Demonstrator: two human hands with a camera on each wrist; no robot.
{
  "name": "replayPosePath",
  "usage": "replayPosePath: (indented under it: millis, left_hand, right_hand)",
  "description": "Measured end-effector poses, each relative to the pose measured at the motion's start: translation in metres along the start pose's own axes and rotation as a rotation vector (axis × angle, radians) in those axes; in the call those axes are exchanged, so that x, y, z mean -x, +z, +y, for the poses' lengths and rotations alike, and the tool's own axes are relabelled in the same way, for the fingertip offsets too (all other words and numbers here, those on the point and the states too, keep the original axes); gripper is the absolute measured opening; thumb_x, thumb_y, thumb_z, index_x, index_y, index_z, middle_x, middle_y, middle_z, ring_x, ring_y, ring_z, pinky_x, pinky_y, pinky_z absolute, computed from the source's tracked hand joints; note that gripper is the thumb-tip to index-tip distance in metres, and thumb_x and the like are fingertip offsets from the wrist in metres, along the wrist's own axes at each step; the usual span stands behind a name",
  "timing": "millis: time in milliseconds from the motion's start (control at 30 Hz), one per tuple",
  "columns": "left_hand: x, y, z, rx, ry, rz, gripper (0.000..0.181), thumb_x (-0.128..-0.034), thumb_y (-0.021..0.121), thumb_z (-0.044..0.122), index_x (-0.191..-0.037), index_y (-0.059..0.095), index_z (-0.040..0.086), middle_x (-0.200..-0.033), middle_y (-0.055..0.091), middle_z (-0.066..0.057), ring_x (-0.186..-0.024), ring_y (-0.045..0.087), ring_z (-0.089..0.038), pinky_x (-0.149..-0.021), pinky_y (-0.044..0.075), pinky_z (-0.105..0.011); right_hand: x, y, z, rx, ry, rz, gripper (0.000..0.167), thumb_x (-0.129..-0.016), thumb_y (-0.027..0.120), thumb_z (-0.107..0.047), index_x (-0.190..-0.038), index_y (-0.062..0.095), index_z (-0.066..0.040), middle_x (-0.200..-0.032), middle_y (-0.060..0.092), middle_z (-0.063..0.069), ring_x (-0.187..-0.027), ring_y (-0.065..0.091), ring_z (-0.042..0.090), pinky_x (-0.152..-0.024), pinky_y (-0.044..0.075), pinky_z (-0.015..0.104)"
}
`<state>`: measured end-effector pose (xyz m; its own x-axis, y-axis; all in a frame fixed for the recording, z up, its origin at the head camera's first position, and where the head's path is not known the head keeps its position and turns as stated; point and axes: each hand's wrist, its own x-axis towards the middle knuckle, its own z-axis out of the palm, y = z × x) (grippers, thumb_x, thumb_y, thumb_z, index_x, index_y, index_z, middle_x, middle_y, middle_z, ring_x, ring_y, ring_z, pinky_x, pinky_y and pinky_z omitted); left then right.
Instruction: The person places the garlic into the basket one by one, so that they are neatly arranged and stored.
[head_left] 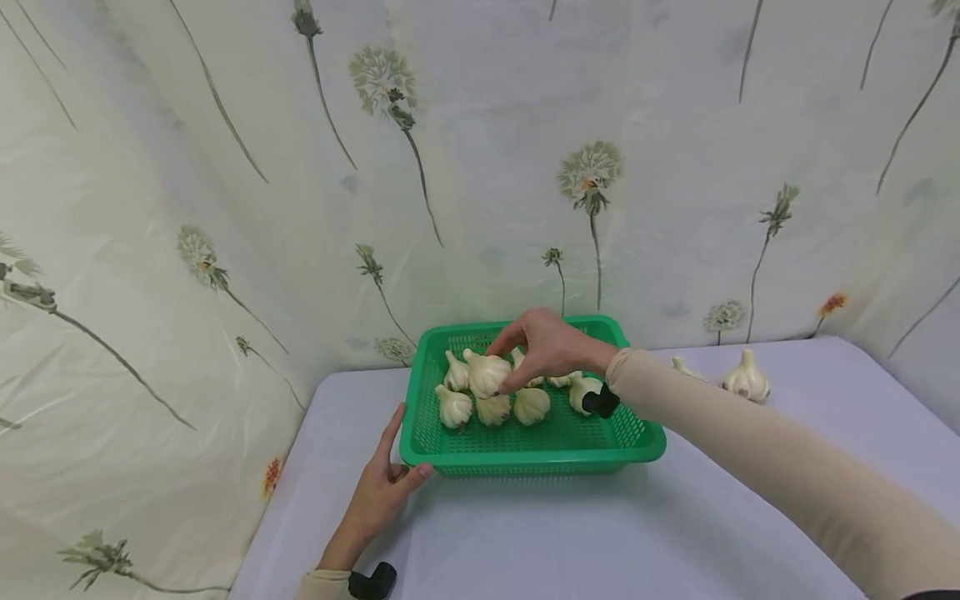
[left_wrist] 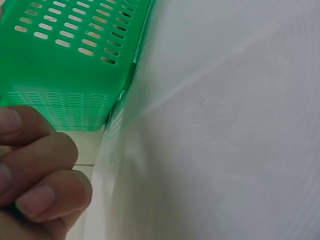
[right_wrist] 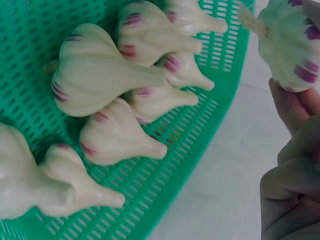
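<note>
My right hand (head_left: 551,346) pinches a white garlic bulb (head_left: 487,375) between thumb and fingers, above the green plastic basket (head_left: 525,457). Purple streaks mark this held bulb (right_wrist: 290,47) in the right wrist view, where its stem points left. Several more garlic bulbs (head_left: 532,406) lie inside the basket, mostly towards its back and middle. At the basket's front left corner is my left hand (head_left: 378,492), its thumb against the front and its index finger along the left side. The left wrist view shows its other fingers (left_wrist: 45,195) curled below the perforated basket wall (left_wrist: 60,75).
Two garlic bulbs are on the white tabletop (head_left: 547,533) right of the basket; one bulb (head_left: 746,379) stands plainly visible, the other (head_left: 686,369) is partly behind my right forearm. A dandelion-patterned curtain (head_left: 480,167) hangs behind the table and along its left side.
</note>
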<state>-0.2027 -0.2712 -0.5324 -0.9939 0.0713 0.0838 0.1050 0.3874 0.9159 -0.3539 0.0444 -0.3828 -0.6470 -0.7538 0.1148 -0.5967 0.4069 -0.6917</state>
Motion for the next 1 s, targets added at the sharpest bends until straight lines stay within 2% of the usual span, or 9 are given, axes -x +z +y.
replayPosePath:
  millis: [233,467,633,733,1000]
  left_hand:
    - [-0.001,-0.001,0.0,-0.009,-0.001,0.002,0.094,-0.1001,0.076,0.033,-0.169,0.014,0.045,-0.057,0.039,0.009,-0.049,0.033,-0.005,-0.047,0.029,-0.022]
    - [-0.001,0.0,-0.001,0.003,-0.003,-0.003,0.093,-0.0999,0.076,0.032,-0.169,0.015,0.047,-0.056,0.04,0.008,-0.049,0.033,-0.005,-0.047,0.029,-0.023]
    - [-0.001,0.001,-0.003,0.016,-0.016,-0.005,0.093,-0.0993,0.077,0.033,-0.168,0.016,0.048,-0.057,0.041,0.007,-0.049,0.034,-0.005,-0.047,0.03,-0.023]
    - [0.0,0.0,-0.003,0.022,-0.023,-0.006,0.093,-0.0993,0.077,0.032,-0.168,0.016,0.049,-0.057,0.041,0.007,-0.049,0.034,-0.005,-0.047,0.029,-0.023]
    - [-0.001,-0.002,0.001,0.014,-0.026,-0.003,0.093,-0.099,0.076,0.033,-0.168,0.016,0.048,-0.056,0.042,0.006,-0.048,0.034,-0.005,-0.046,0.029,-0.024]
  right_hand:
    - [-0.016,0.015,0.004,-0.07,-0.02,-0.079,0.045,-0.08,0.093,-0.027,-0.122,0.081,-0.016,-0.125,0.078,0.001,-0.122,0.071,0.023,-0.102,0.057,0.047]
    - [-0.029,0.03,0.01,-0.057,-0.024,-0.204,0.043,-0.079,0.095,-0.027,-0.12,0.081,-0.024,-0.121,0.077,-0.008,-0.121,0.07,0.015,-0.104,0.055,0.042]
    - [-0.035,0.043,0.013,-0.082,-0.058,-0.298,0.043,-0.081,0.094,-0.023,-0.122,0.081,-0.021,-0.121,0.078,-0.008,-0.123,0.07,0.016,-0.107,0.053,0.05]
    - [-0.038,0.05,0.015,-0.061,-0.078,-0.328,0.043,-0.081,0.094,-0.026,-0.121,0.081,-0.022,-0.121,0.078,-0.01,-0.122,0.07,0.014,-0.108,0.052,0.055]
    - [-0.042,0.063,0.015,-0.025,-0.064,-0.368,0.041,-0.08,0.095,-0.029,-0.119,0.081,-0.024,-0.116,0.079,-0.011,-0.112,0.072,0.005,-0.106,0.054,0.049]
